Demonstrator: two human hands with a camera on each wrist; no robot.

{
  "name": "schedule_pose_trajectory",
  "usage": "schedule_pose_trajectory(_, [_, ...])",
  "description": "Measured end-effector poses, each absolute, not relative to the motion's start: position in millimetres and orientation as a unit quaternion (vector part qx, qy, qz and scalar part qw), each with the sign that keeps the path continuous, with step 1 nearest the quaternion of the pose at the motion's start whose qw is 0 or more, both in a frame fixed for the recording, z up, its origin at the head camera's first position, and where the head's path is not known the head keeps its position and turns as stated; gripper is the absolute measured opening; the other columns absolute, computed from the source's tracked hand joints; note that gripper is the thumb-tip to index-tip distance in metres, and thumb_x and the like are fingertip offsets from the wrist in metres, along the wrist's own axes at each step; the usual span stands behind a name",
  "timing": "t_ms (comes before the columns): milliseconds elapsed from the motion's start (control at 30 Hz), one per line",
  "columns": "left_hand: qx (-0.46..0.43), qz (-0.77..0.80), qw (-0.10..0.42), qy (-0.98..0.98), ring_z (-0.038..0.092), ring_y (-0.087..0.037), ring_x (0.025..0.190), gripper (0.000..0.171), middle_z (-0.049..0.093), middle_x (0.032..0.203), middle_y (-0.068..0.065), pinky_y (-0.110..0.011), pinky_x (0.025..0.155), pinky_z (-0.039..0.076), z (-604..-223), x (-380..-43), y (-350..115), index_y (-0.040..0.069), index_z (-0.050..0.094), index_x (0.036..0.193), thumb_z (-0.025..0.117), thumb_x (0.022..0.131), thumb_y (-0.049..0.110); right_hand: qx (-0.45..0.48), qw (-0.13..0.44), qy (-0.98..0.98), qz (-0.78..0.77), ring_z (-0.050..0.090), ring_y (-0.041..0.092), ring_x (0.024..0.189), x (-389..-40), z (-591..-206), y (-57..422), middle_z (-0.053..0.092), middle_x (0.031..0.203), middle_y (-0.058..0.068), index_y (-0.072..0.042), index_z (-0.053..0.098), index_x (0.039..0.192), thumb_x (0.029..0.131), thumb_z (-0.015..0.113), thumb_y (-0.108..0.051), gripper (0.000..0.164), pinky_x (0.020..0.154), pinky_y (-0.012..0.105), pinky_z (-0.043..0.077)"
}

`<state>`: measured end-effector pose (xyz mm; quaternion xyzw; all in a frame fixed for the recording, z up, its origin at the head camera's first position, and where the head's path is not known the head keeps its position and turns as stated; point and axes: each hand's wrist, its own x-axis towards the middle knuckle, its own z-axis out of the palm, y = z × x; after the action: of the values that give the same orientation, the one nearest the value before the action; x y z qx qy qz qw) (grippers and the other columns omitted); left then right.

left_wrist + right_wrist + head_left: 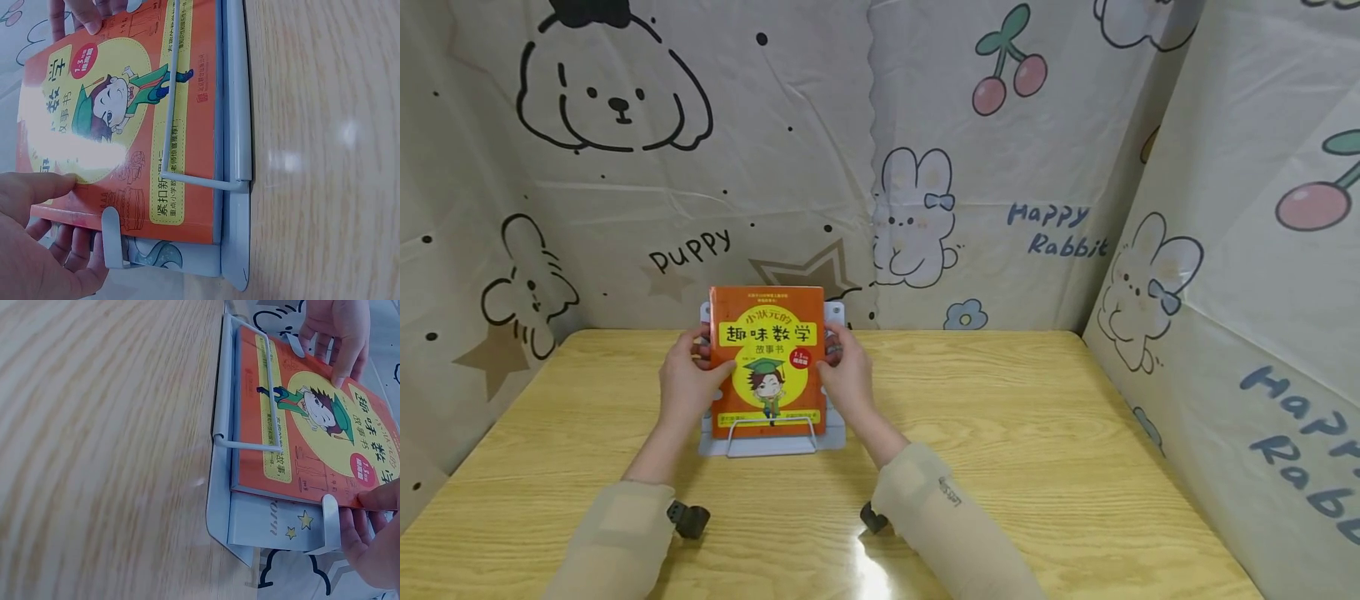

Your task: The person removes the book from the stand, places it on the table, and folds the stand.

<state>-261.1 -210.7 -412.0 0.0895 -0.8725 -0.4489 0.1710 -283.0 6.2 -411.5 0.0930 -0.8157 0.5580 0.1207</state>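
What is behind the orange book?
Behind the orange book, a pale backboard shows along both sides, with printed stars at one. The backboard's middle is covered, so any print there cannot be seen.

"趣味数学" on orange book [767, 363], "Puppy", "Happy Rabbit" on cloth [820, 108]

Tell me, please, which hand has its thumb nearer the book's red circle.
The right hand: its thumb rests beside the red circle on the book, whereas the left hand has its thumb by the opposite edge.
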Motion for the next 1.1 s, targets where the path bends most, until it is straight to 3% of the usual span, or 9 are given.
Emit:
schedule_pose_trajectory(400, [0.095, -0.451, 0.171, -0.871, 0.050, -0.029, 0.095, 0.063, 0.050, 0.115, -0.018, -0.035, 0.081, 0.050, -405, -262, -209, 0.009, 0.038, 0.141, 0.069, 0.086, 0.016, 0.076, 0.129, -0.806, 0.573, 0.058, 0.012, 0.079, -287, -411, 5, 0.064, 0.100, 0.006, -0.006, 0.059, 0.122, 0.079, 0.067, 0.009, 0.046, 0.069, 0.020, 0.053])
schedule_pose_trajectory(1100, [0.092, -0.459, 0.192, -0.863, 0.049, -0.026, 0.093, 0.061, 0.050, 0.110, -0.016, -0.027, 0.076, 0.045, -397, -267, -209, 0.008, 0.041, 0.138, 0.070, 0.085, 0.016, 0.112, 0.144, -0.797, 0.575, 0.064, 0.018, 0.085, -298, -402, 9, 0.065, 0.102, 0.008, -0.007, 0.060, 0.122, 0.080, 0.061, 0.011, 0.045, 0.074, 0.024, 0.055])
